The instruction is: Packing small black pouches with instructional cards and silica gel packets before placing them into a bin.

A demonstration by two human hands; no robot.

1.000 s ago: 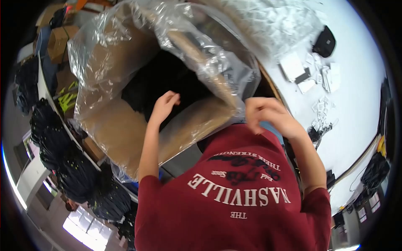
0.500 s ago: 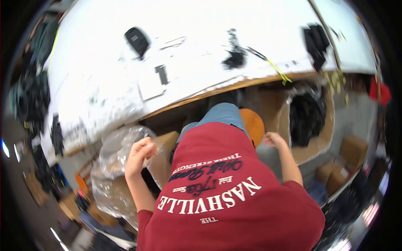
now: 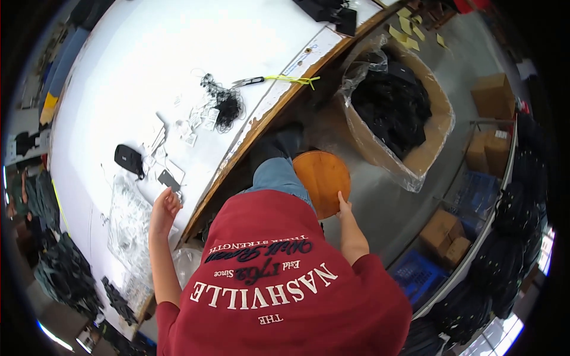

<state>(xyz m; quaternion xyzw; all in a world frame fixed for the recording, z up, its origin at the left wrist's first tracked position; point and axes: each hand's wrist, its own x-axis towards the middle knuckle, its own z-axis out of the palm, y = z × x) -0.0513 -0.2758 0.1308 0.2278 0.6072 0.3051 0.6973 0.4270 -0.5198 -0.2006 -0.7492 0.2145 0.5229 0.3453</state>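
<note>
My right hand [image 3: 344,209] grips the edge of a round wooden stool seat [image 3: 323,185], thumb along the rim and the other fingers mostly hidden. My left hand [image 3: 165,211] is in the air by the table's front edge, its fingers loosely bent and apart, with nothing seen in them. Close beyond it on the white table [image 3: 136,71] are a small dark grey flat piece [image 3: 169,180] and a black pouch-like item [image 3: 129,160]. Clear plastic bags [image 3: 126,216] lie to the left of this hand.
Black cords [image 3: 228,108], white tags [image 3: 193,121] and thread snips [image 3: 248,81] with a yellow ribbon lie farther along the table. A plastic-lined carton [image 3: 436,113] of black goods stands right of the stool. Blue crates [image 3: 415,276] and cartons [image 3: 442,230] stand at right.
The view has swung to the right, bringing more of the carton and crates in. My right hand has moved onto the stool's edge. My left hand is now beside the table edge.
</note>
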